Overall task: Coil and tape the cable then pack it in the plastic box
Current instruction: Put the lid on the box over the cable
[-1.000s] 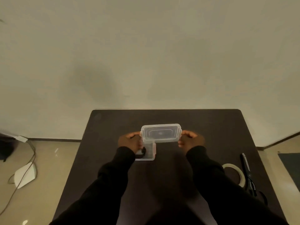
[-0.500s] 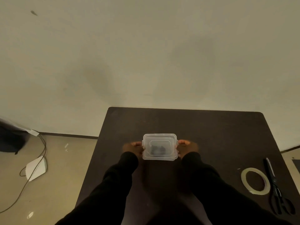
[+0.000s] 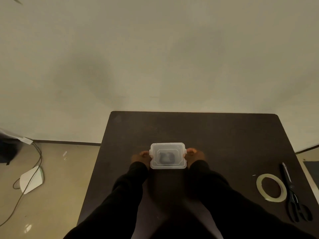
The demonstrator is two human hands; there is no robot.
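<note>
Floor at left: a white flat device (image 3: 31,180) with a cord (image 3: 37,163) running up to a dark object at the frame edge. No part in the task.

Left hand (image 3: 140,158) sits against the left end of the box (image 3: 168,156), fingers curled at the side clip. It appears to grasp that end, though blur and low light hide the finger detail. Likely purpose: pressing the clip home while steadying the box.

Box stands mid-tabletop (image 3: 215,131), squarely in front of the person, lid (image 3: 168,147) on and lying level. That central, near spot lets both hands reach opposite ends evenly, which suits closing a lid with a latch on each side.

Cable (image 3: 166,158) is inside the box, seen through the cloudy lid as a dark, compact bundle at the centre. Tape on it cannot be made out. The plastic is translucent and pale, with a raised rectangular panel moulded into the lid.

Right hand (image 3: 195,155) mirrors the left, fingers curled at the right clip, grasping that end.

Far right, well apart from the box: tape roll (image 3: 271,188) lying flat, scissors (image 3: 293,195) just beside it, blades pointing away. Set aside, so probably done with.

Judgement: packing is nearly finished; only the latching is in doubt.
</note>
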